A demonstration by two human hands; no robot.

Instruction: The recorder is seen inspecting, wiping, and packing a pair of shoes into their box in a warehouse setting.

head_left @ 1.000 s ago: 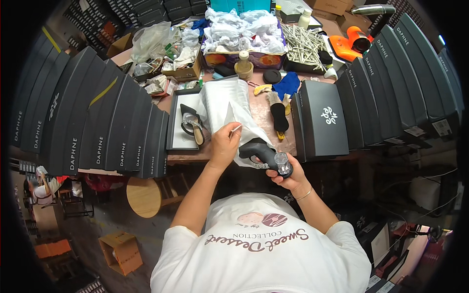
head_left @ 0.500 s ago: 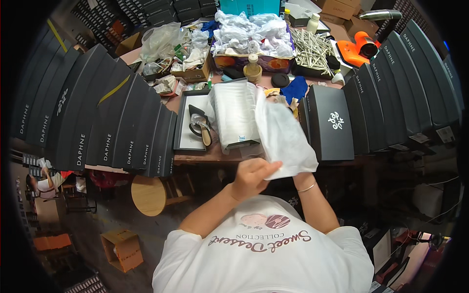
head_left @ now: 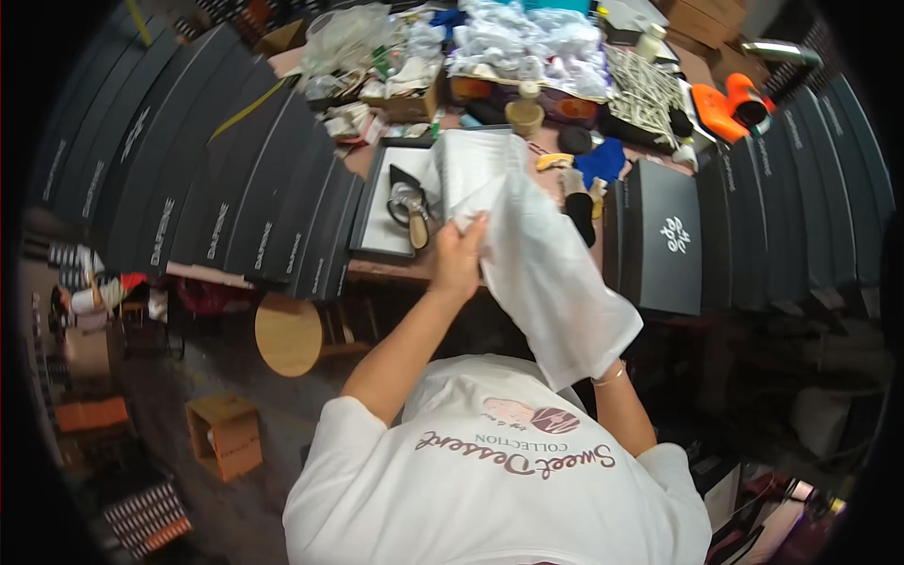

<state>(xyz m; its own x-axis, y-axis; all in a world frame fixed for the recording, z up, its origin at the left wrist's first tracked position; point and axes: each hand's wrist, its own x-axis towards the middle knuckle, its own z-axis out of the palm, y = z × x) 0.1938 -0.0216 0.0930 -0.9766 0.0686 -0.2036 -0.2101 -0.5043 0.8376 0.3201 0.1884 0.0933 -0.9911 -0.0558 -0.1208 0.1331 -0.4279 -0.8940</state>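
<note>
A long white translucent dust bag [head_left: 556,282] stretches from the packed shoe box down toward my body. My left hand [head_left: 459,252] pinches its upper left edge beside the box. The bag covers my right hand's fingers; only the wrist [head_left: 610,375] with a bracelet shows at the lower end. Just beyond my left hand lies a stack of white wrapping [head_left: 471,169] over a dark box. To its left, an open grey box tray [head_left: 379,221] holds a black pointed slide shoe [head_left: 411,207].
Tall rows of dark shoe boxes stand left [head_left: 217,188] and right [head_left: 659,235]. Behind are a carton of crumpled white plastic [head_left: 527,47], a tray of white sticks [head_left: 645,89], an orange tape dispenser [head_left: 725,108] and a glue jar [head_left: 524,118]. A round stool [head_left: 288,334] stands below the table.
My left hand has moved up and left along the bag to its upper edge. The bag now hangs longer, and my right hand has shifted lower and right. The view has shifted too.
</note>
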